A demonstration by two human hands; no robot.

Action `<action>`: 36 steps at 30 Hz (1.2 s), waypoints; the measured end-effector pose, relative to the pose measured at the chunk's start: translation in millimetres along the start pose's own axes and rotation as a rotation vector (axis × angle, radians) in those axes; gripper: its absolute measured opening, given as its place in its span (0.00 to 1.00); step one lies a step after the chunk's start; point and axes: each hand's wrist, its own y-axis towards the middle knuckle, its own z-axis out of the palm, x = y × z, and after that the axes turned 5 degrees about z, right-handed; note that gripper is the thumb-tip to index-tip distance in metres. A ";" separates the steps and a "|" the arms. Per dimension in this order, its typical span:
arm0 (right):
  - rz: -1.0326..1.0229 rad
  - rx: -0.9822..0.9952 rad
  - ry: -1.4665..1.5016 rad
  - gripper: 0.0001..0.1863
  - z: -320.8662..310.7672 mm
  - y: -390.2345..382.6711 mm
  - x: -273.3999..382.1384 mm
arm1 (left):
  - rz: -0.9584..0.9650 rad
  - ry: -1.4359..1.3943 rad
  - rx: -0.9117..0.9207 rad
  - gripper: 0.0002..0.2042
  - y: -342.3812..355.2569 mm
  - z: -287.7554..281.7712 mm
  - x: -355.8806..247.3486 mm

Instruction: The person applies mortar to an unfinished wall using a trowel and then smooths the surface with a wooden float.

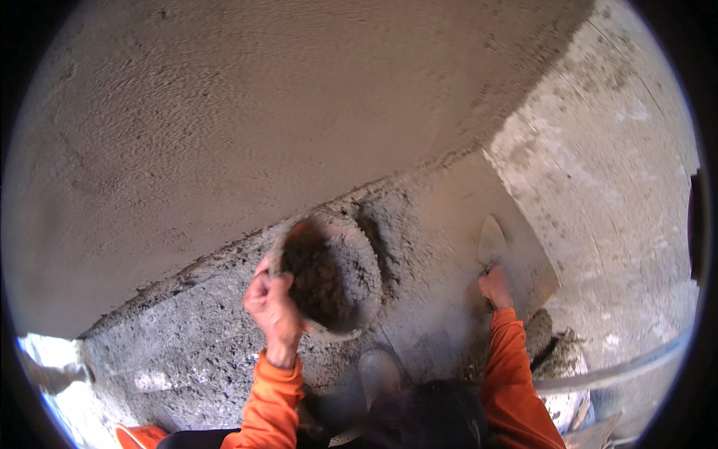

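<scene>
My left hand [275,308] grips the near-left rim of a round, mortar-caked pan [357,266], thumb over the edge. The pan is tilted, and dark wet mortar [318,280] lies inside it. Off to the right, my right hand [496,286] is closed around the handle of a pointed trowel [492,241]. Its grey blade points away from me over a smooth grey surface [449,198]. The handle is mostly hidden in my fist. Both forearms are in orange sleeves.
Brown, wet-looking plaster [247,112] covers the large surface at the upper left. A paler, spotted surface [613,179] lies at right. Mortar crumbs litter the grey ground [194,344]. A shoe [379,374] shows below the pan, and a long curved bar [621,369] runs at lower right.
</scene>
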 end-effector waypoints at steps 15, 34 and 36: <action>-0.892 0.320 0.027 0.20 52.1 -87.5 161.2 | 0.118 0.588 -0.274 0.13 7.9 -37.1 -26.6; -0.709 0.214 -0.437 0.18 10.3 -8.6 174.7 | 0.162 0.795 -0.213 0.20 6.9 -33.4 -23.9; -0.757 0.287 -0.414 0.19 21.5 -40.5 194.8 | 0.177 0.770 -0.209 0.19 8.4 -30.2 -22.8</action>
